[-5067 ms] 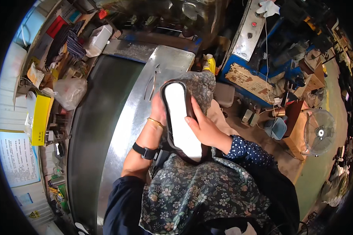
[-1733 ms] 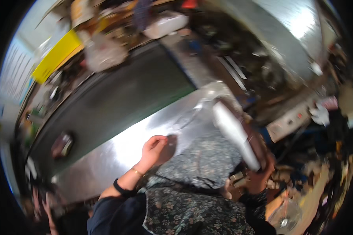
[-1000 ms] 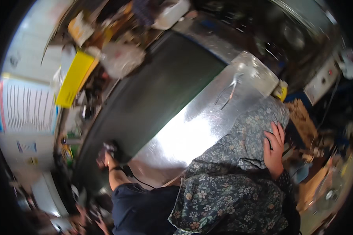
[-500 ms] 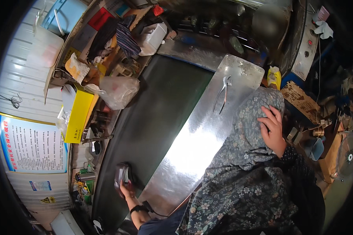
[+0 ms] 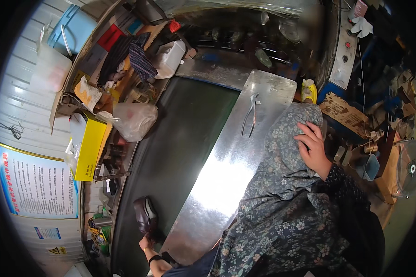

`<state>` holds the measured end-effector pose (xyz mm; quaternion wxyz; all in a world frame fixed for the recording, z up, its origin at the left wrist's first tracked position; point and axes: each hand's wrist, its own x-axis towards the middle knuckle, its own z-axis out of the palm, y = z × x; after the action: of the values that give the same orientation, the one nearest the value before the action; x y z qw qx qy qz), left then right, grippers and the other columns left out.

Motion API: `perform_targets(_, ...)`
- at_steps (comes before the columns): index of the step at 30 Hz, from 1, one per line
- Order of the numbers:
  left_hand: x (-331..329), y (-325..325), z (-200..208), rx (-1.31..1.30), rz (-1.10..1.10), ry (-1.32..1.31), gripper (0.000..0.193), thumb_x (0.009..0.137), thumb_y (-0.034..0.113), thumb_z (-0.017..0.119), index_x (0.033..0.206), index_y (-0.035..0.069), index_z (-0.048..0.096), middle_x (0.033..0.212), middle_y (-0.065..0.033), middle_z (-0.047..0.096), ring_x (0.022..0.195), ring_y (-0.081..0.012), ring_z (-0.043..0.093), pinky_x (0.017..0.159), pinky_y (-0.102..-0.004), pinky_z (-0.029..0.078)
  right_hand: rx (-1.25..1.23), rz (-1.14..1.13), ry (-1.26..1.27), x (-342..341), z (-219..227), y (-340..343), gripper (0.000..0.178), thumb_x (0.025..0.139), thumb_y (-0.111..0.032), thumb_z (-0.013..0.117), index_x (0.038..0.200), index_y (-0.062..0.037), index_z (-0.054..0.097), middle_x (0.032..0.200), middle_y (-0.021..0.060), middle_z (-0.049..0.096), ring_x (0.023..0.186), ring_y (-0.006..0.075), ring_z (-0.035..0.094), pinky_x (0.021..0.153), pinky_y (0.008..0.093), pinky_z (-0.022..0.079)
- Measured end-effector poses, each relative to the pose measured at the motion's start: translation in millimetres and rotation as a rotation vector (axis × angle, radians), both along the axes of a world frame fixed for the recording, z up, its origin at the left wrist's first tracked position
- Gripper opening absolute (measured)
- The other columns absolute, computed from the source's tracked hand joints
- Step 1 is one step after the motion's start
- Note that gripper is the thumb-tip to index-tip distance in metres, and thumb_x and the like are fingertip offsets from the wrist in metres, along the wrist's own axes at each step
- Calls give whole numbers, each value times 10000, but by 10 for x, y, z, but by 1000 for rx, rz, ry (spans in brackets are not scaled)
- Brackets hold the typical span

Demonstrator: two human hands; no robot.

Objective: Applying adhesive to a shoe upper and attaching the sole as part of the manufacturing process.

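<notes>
A dark brown leather shoe is on the dark green belt, its opening toward the far side. My left hand is at the shoe's near end, fingers curled against it; the fingertips are partly hidden. My right hand lies on the floral cloth over my leg, fingers spread and holding nothing. Pliers with bare metal handles lie on the shiny metal plate between the belt and my leg.
Left of the belt stands a cluttered shelf with a yellow box, a clear plastic bag and a white jug. At the belt's far end is a dark machine opening with shoes. A control panel rises at far right.
My left hand has moved from the shoe's side to its near end, and the shoe has turned slightly. My right hand stays on the cloth. The whole view has shifted a little.
</notes>
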<state>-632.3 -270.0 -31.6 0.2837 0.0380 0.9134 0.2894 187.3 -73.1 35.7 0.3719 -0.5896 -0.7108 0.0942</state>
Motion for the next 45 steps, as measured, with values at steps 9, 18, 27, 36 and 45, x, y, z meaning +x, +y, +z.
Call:
perform_targets(9,993,552,-244,127,-328,467,550,749,219,752,1185,-60,567,1070,-120,673,933,-296,645,862,-330,494,-2,23,-18,-24,12,6,180,825,-47,592,990,-68,661,1331,117,548,1243,396,417,1022,465,364)
perform_targets(18,2924,1108,429,880,-284,-760,563,770,215,652,1258,-25,508,1153,-167,619,1031,-315,619,890,-448,524,117,95,158,160,294,132,116,822,-59,642,921,-60,703,1091,81,681,1086,292,574,918,388,464)
perform_targets(27,5768,2142,691,153,-1356,-2351,471,857,286,566,1232,2,544,1127,-184,632,882,-266,623,644,-378,496,174,485,789,363,1504,159,628,875,-277,704,1384,-19,442,1355,122,529,1252,206,493,1031,328,397)
perform_targets(36,6967,2546,1341,867,-1124,-1319,455,1035,380,376,1219,-7,526,1089,-121,625,1002,-188,600,906,-323,474,-79,280,-47,365,1331,-22,541,806,-419,719,1228,-102,598,998,189,672,846,382,656,712,406,534)
perform_targets(45,7071,2339,1321,1078,-1146,-793,395,989,331,457,1176,-3,552,1184,-145,596,1104,-251,573,960,-350,442,-199,310,144,522,1134,-29,515,834,-350,707,1265,-106,565,1043,189,669,916,367,655,777,383,527)
